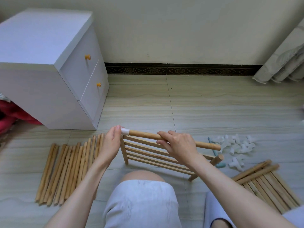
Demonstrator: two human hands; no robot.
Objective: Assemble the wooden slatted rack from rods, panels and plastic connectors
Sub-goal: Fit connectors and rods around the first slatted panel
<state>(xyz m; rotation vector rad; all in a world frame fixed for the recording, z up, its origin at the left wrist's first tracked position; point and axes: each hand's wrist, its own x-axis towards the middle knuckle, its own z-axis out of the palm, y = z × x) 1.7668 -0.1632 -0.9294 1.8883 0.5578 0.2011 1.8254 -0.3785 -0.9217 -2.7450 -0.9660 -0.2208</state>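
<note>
A wooden rod (pixel 144 135) is held level above the floor, tilting down to the right. My right hand (pixel 178 143) grips it near its middle. My left hand (pixel 111 142) pinches a white plastic connector (pixel 125 131) that sits on the rod's left end. Just below the rod a slatted wooden panel (pixel 148 155) stands on its edge on the tiles. A pile of translucent connectors (pixel 236 145) lies to the right. Several loose rods (pixel 69 168) lie side by side on the left.
A white two-drawer cabinet (pixel 54 71) stands at the left against the wall. Another slatted panel with rods on it (pixel 266 183) lies at the lower right. A pale blue tool (pixel 220 165) lies near the connectors. My knees (pixel 141 195) are at the bottom; a curtain (pixel 283 60) hangs at right.
</note>
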